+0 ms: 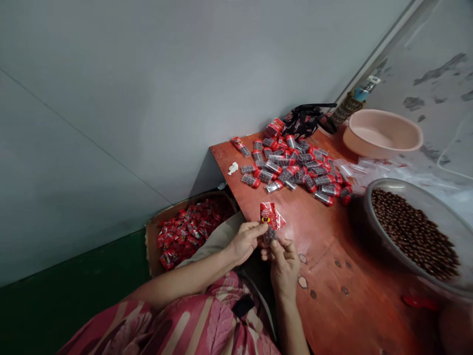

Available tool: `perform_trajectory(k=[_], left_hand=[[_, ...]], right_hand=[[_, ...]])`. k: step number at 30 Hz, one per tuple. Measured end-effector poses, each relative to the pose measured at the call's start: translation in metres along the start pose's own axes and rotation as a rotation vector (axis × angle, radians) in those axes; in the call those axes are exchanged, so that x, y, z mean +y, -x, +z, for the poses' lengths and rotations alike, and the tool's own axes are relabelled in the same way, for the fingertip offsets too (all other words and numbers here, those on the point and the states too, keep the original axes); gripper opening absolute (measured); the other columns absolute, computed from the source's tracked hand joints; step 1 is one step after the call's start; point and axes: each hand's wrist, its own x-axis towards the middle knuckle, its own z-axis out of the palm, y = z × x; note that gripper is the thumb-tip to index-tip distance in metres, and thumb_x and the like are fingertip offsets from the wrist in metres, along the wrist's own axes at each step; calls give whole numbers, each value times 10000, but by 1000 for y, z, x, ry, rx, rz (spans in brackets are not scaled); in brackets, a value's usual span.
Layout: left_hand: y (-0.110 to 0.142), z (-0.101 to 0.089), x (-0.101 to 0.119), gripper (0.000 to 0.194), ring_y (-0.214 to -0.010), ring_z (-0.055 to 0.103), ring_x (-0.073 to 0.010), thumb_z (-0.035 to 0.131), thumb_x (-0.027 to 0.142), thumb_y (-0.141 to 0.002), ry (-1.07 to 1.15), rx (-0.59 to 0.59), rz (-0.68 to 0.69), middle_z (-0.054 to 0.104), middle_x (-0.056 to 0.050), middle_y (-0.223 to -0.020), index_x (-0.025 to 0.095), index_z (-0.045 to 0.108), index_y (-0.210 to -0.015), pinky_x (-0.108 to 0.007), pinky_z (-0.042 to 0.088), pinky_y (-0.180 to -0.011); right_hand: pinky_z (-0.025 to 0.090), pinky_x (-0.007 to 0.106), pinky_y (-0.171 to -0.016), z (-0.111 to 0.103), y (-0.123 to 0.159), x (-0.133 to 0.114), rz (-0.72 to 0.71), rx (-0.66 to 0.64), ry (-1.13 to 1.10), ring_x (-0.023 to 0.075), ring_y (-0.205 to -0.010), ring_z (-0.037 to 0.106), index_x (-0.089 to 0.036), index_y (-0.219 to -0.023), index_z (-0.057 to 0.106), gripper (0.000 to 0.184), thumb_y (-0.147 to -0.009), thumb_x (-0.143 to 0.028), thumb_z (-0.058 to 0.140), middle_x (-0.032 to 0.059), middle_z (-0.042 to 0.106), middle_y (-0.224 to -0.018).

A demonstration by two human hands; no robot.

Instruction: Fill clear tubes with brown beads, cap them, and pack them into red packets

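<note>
Between my hands, above the table's near left edge, is a small candy packet (pixel 267 213) with a printed red top and dark round balls in its clear lower part. My left hand (pixel 248 239) pinches it from the left side, thumb laid across the front. From below, my right hand (pixel 285 259) grips the packet's lower end between thumb and fingers. Farther up the table lies a heap of clear candy tubes (pixel 288 172) with red caps, filled with dark balls. To the left, an open cardboard box (pixel 151 246) holds many shiny red packets (pixel 188 229).
A large bowl (pixel 369 222) of dark brown balls (pixel 414 231) stands on the red table (pixel 332 305) at right. Behind it are clear plastic bags (pixel 436 182) and a pink basin (pixel 384 133). A dark patterned bag (pixel 301 121) and a bottle (pixel 349 106) stand near the wall.
</note>
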Motion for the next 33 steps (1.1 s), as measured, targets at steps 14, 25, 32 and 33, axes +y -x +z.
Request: perform_trajectory(k=[14,25,32,33], left_hand=[[14,-19,-1,303,-521,539,-120,704,332,-646,7,-3,-55,573,-55,-577,40,635,-692,-272,446,-564],[29,-49,17,405,-901,621,-246,608,423,-722,-297,394,89,632,-155,-1046,136,605,-1007,-376,478,-808],[-40,-14,10,322,-1276,305,-263,585,232,-762,-1318,-73,581,518,-100,-1253,220,605,-1083,-450,122,-1070],[-45,-16,6,307,-1278,299,-266,560,233,-780,-1402,-89,604,519,-105,-1251,219,604,-1084,-463,119,-1066]], right_hand=[[382,173,-345,13,-22,-2,128,-212,-59,83,-341,495,-198,-755,447,277,-662,-324,675,-73,556,-454],[430,191,-410,-2,-20,-1,96,-133,12,94,-458,549,-181,-850,509,225,-743,-349,614,-11,631,-626],[426,190,-439,-26,-17,-15,58,-47,140,91,-488,544,-162,-795,543,223,-752,-371,609,-3,620,-632],[426,193,-444,-29,-17,-15,59,-45,157,92,-493,543,-164,-798,545,222,-755,-373,605,-3,619,-634]])
